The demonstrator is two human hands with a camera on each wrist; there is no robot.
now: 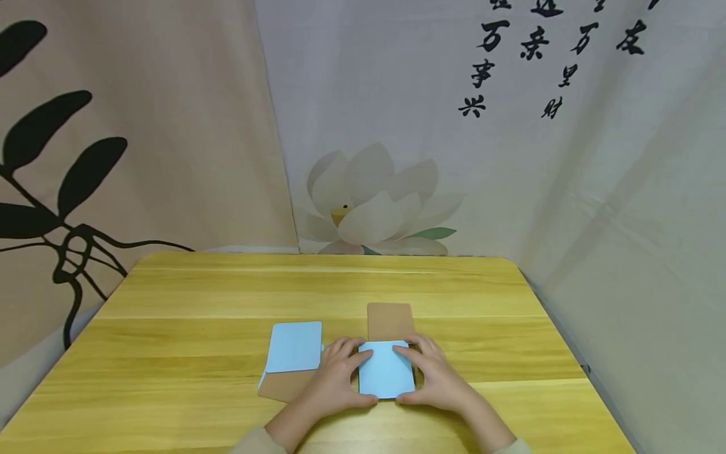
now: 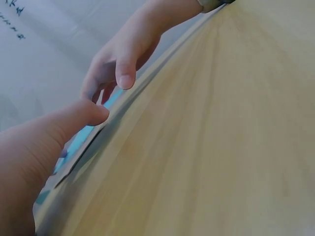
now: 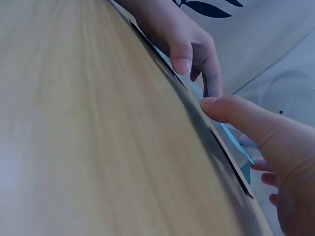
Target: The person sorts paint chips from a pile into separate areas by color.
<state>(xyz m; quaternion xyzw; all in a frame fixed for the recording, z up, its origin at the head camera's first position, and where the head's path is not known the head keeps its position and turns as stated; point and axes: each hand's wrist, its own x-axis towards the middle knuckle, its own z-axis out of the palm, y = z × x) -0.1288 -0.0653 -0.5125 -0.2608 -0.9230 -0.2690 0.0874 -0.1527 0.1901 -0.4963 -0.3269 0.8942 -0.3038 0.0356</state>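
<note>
A light blue square card [image 1: 387, 372] with rounded corners lies between my two hands in the head view. My left hand [image 1: 339, 375] holds its left side, index finger at the far left corner and thumb at the near edge. My right hand [image 1: 433, 373] holds the right side in the same way, the two thumbs a short gap apart. Behind it, a brown card [image 1: 390, 320] sticks out, partly covered by the blue one. In the right wrist view, the edge of the blue card [image 3: 238, 142] shows near the right fingers.
Left of my hands, another light blue card [image 1: 293, 347] overlaps a brown card [image 1: 283, 384], with a bit of blue beneath. Everything lies on a wooden table [image 1: 187, 302]. A printed curtain [image 1: 386, 126] hangs behind the table's far edge.
</note>
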